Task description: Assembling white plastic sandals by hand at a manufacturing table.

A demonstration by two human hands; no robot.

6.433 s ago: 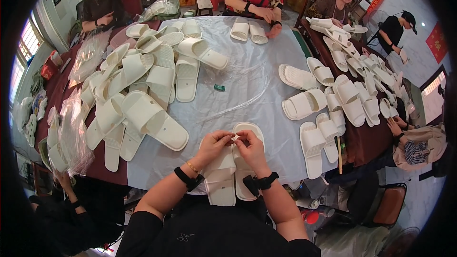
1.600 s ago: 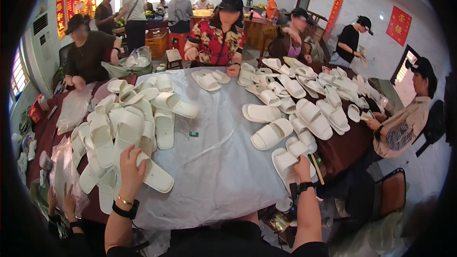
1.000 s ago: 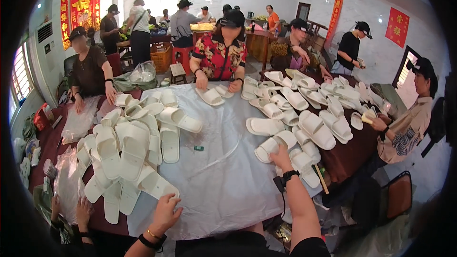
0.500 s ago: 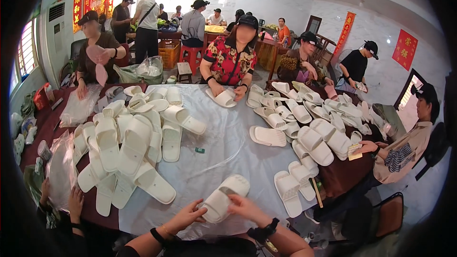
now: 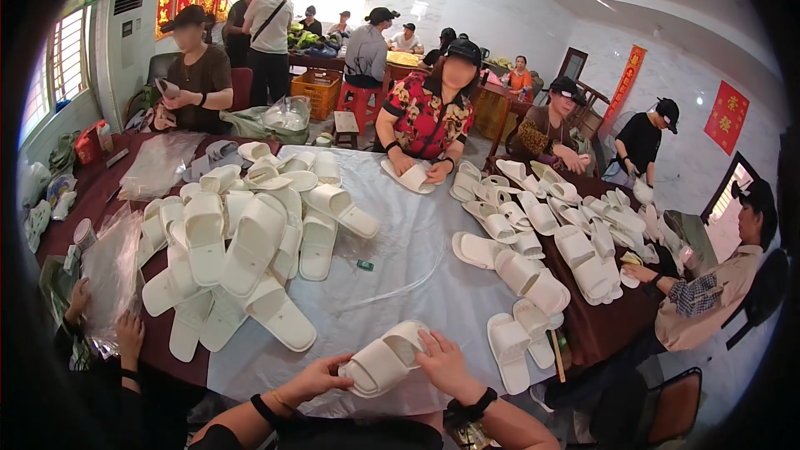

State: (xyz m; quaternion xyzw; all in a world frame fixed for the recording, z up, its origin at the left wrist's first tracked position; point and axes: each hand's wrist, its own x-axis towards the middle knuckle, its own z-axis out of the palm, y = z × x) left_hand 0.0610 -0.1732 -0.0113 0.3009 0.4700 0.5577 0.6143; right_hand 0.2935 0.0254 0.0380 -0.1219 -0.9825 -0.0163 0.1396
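Just above the table's near edge I hold a white slipper [image 5: 377, 371] tilted, its strap toward the left. My left hand [image 5: 321, 375] is closed on its left end, thumb on top. Over its upper right end lie the bent fingers of my right hand [image 5: 446, 364], gripping it from that side. Whether a second slipper is nested in it I cannot tell. To the left a big heap of white slippers [image 5: 250, 242] covers the sheet. Several more white slippers [image 5: 508, 342] lie in rows to the right.
A pale plastic sheet [image 5: 400, 283] covers the table's middle, with a small green packet [image 5: 365, 265] on it. Across the table a co-worker [image 5: 429, 117] handles a slipper. Another person's hands [image 5: 129, 337] rest by clear bags [image 5: 112, 275] at left. A stick [image 5: 556, 354] lies at right.
The slipper has turned slightly and shifted left. My right hand has moved from its strap to its right end. The whole view has swung a little to the left.
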